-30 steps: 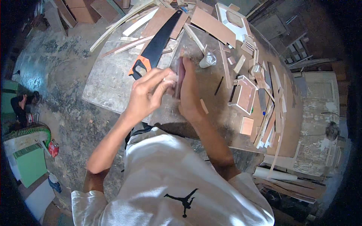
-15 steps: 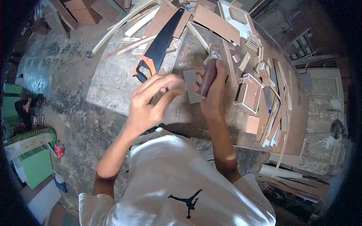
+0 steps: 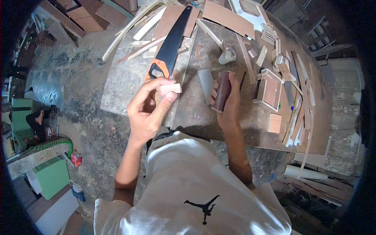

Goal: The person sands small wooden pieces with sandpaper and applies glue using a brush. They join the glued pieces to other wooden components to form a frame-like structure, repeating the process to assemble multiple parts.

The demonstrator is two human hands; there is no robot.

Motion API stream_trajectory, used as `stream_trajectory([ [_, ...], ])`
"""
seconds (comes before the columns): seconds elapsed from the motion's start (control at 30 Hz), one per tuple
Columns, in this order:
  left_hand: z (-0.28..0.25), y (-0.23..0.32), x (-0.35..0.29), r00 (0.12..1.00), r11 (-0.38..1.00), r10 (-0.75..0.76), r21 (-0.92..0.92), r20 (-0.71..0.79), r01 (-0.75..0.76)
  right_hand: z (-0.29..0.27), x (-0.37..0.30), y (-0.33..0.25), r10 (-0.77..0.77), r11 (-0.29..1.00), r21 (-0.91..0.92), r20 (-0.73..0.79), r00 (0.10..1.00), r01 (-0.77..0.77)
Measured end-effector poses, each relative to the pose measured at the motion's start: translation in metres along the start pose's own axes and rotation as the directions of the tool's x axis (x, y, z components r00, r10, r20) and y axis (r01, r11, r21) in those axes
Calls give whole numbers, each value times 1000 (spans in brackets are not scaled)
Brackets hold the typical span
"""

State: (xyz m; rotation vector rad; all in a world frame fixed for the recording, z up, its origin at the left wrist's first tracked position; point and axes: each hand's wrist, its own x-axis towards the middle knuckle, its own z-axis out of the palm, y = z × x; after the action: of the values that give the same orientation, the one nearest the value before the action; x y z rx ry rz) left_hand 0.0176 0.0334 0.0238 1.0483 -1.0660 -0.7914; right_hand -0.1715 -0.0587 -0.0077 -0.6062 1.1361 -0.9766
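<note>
Cluttered bench: L hand pinches sm. wood block, axis left-right; R hand grips dark-red block apart, to right, axis near-far.

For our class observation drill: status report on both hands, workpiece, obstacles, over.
Left hand pinching small wood piece. Right hand gripping reddish-brown block. Handsaw lying beyond left hand.

Near the frame's centre, the left hand partly hides the wood block; the shirt runs off the bottom edge.
</note>
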Motion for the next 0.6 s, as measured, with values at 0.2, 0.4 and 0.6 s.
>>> stream_trajectory([
  [0.2, -7, -7, -4, 1000, 999, 3, 54, -21, -2, 24, -8, 6, -40, 994, -100, -22, 999, 37],
  [0.4, -12, -16, -9, 996, 988, -70, -139, -57, 61, 33, -13, 15, -97, 974, -179, 229, 969, 140],
  [0.6, -13, -18, -10, 986, 947, -154, -295, -60, 130, 52, -36, 4, -51, 979, -181, 234, 971, 95],
])
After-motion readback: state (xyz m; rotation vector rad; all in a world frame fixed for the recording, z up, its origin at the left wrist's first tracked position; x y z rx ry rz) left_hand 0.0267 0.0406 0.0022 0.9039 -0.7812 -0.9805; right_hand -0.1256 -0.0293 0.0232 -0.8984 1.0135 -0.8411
